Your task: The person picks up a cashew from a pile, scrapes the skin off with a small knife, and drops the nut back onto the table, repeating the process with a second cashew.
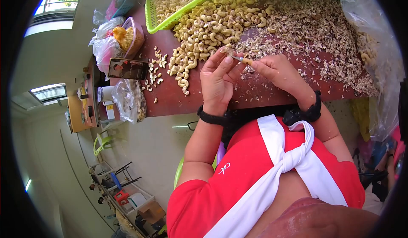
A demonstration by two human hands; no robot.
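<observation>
My left hand [219, 78] is raised over the front of the dark red table [170, 98], its thumb and fingertips pinching a cashew nut [227, 50]. My right hand [276, 70] is closed round the wooden handle of a small knife [245, 61], whose metal tip touches or nearly touches the nut. Behind both hands lies a heap of cashews [212, 23]. Brown skin flakes [314, 38] are spread behind and beyond my right hand.
Green baskets [160, 25] of cashews stand at the back. To the left are a propped phone [127, 69], a pink basket [138, 40], loose cashews [157, 64], a plastic bag [126, 100] and a white mug [104, 94]. A clear bag [378, 68] hangs at the right edge.
</observation>
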